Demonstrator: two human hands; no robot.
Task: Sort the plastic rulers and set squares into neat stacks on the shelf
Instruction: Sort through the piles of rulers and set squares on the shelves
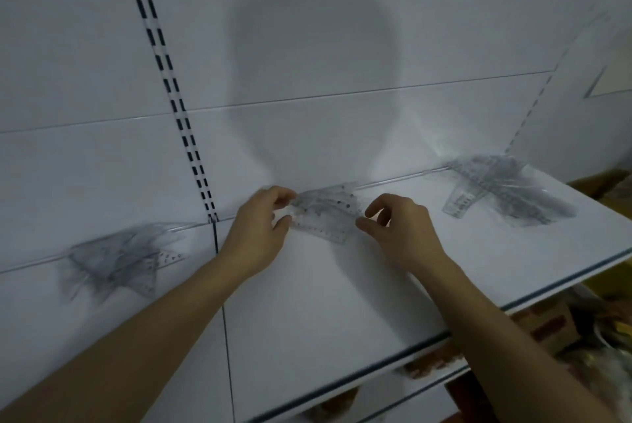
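At the centre of the frame we see a small bunch of clear plastic rulers (323, 212) lying fanned on the white shelf (342, 303), close to the back panel (307, 46). The left hand (260, 231) pinches its left end between thumb and curled fingers; the right hand (398, 227) has thumb and fingers curled at its right edge — whether they actually clasp it we cannot tell. A loose pile of set squares (119, 260) sits at lower left, another heap of rulers (502, 188) at right.

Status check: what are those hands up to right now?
Left hand pinching middle ruler stack. Right hand at its other end, contact unclear. Nothing in the way.
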